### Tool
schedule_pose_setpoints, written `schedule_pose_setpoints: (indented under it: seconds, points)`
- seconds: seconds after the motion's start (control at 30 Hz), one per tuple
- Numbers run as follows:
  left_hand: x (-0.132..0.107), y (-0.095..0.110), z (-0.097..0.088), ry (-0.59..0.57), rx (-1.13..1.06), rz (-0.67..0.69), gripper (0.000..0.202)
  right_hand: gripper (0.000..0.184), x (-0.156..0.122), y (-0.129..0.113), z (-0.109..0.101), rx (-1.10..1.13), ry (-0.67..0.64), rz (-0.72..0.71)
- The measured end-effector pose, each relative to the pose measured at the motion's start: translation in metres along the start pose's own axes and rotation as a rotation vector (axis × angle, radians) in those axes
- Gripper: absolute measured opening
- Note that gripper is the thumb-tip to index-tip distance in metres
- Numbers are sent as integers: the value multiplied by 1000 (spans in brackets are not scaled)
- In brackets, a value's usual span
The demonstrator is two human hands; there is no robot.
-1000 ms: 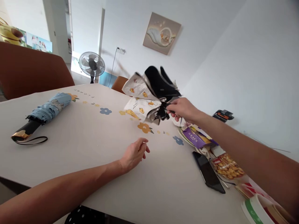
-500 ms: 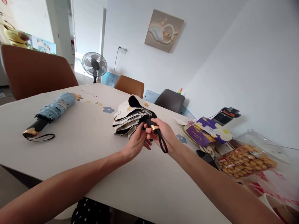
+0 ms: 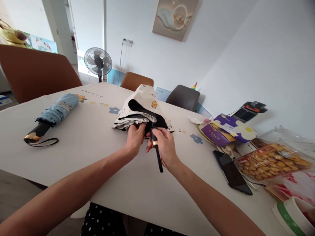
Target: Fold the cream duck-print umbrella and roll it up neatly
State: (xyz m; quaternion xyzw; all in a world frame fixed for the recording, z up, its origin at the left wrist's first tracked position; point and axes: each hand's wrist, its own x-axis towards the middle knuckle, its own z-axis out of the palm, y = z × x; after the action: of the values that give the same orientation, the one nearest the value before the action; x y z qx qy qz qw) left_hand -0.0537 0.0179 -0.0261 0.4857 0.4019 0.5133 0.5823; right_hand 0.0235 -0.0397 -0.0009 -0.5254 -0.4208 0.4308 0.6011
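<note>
- White cartoon-print folding umbrella [image 3: 144,98]: in front of the person on the tabletop [image 3: 81,157], canopy loose and bunched, handle end toward the body, which likely keeps it within easy reach of both hands.
- Right hand [image 3: 164,144]: fingers wrapped around the black handle [image 3: 155,136], thumb along it; presumably this steadies the umbrella. Wrist strap [image 3: 159,160] hangs free below.
- Left hand [image 3: 135,139]: against the canopy's lower folds, fingertips hidden; cannot tell whether it pinches fabric. Placement suggests support near the gathered edge.
- Blue folding umbrella [image 3: 60,109]: lies furled at left, untouched, well apart, seemingly leaving working room.
</note>
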Motion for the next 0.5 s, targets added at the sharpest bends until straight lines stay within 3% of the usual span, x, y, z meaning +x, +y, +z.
schedule_pose_setpoints:
  seconds: [0.1, 0.27, 0.33, 0.4, 0.47, 0.5]
  points:
    - [1, 3, -2, -74, 56, -46, 35, 10, 3, 5, -7, -81, 6, 18]
    - [17, 14, -12, 170, -183, 20, 26, 12, 0, 11, -18, 12, 80, 47]
    - [18, 9, -11, 237, -167, 87, 18, 13, -3, 11, -18, 80, 106, 64]
    - [13, 0, -8, 174, -1, 153, 8, 13, -5, 9, -17, 108, 124, 53]
    - [8, -7, -5, -103, 205, 212, 11, 12, -5, 7, -18, 91, 124, 34]
    - [8, -7, -6, -134, 255, 269, 18, 12, -5, 6, -20, 77, 115, 31]
